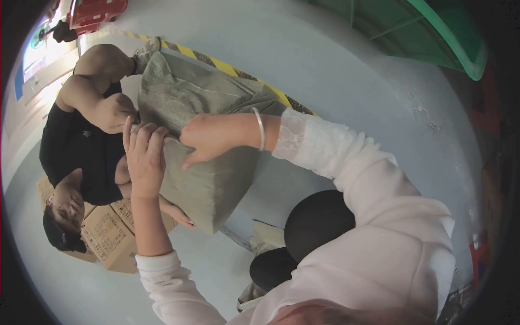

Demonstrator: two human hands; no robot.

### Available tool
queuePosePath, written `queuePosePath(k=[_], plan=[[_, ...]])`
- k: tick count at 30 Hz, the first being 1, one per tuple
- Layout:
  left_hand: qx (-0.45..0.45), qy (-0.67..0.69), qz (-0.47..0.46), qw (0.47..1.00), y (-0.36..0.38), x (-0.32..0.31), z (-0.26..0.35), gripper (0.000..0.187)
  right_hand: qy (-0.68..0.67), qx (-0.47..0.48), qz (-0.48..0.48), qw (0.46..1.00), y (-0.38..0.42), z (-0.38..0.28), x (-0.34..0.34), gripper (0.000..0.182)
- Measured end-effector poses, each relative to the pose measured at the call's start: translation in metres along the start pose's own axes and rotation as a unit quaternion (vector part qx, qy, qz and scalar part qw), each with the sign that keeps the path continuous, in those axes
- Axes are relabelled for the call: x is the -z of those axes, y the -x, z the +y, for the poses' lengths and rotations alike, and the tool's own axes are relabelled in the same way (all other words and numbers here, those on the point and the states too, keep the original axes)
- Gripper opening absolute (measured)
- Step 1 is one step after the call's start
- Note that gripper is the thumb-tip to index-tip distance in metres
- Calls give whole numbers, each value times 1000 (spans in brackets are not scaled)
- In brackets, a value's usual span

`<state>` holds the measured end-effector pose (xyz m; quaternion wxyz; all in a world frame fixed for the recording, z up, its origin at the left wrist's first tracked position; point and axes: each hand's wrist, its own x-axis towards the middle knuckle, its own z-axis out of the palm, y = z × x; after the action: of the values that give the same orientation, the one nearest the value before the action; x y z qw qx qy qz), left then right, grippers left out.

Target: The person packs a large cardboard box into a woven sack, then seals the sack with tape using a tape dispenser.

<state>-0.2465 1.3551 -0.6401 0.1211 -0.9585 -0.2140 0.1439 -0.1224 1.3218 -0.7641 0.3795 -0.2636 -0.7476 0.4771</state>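
Head view: left hand (145,157) and right hand (208,134) touch one sack (214,184); whether fingers pinch it is unclear

You are in what looks like a warehouse or packing area, given the striped floor tape (223,66), printed cardboard boxes (110,233) and bulky sack (211,181).

Sack (216,184) before you, your left hand (145,168) at its left edge, right hand (211,132) over it | co-worker (81,141) left of it | cartons (111,235) lower left | floor tape (223,67) behind sack | bin (447,32) far right
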Motion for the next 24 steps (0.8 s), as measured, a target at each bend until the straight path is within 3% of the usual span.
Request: queuePosePath(k=[4, 7, 8, 10, 13, 16, 19, 22, 24], plan=[[14, 0, 22, 1000, -5, -17, 3, 12, 47, -50, -56, 996, -6, -4, -4, 45], [40, 32, 30, 998, -9, -39, -10, 5, 55, -78, 111, 989, -10, 4, -28, 31], [48, 62, 47, 996, -11, -50, -12, 6, -10, -119, 168, 978, -8, 4, -29, 27], [62, 108, 70, 990, -10, -69, -15, 10, -108, -179, 252, 945, -6, -1, -32, 43], [161, 232, 95, 955, -14, -93, -8, 16, -223, -192, 302, 907, 12, 2, -26, 54], [206, 313, 99, 922, -14, -100, -9, 15, -214, -42, 429, 877, 41, 27, -36, 40], [244, 350, 86, 900, -12, -103, -13, 16, -164, -120, 535, 820, 84, 76, -50, 35], [250, 368, 63, 894, -14, -110, -17, 16, -205, -277, 505, 791, 103, 119, -80, 48], [252, 360, 65, 896, -15, -113, -16, 15, -248, -306, 396, 830, 92, 129, -95, 44]])
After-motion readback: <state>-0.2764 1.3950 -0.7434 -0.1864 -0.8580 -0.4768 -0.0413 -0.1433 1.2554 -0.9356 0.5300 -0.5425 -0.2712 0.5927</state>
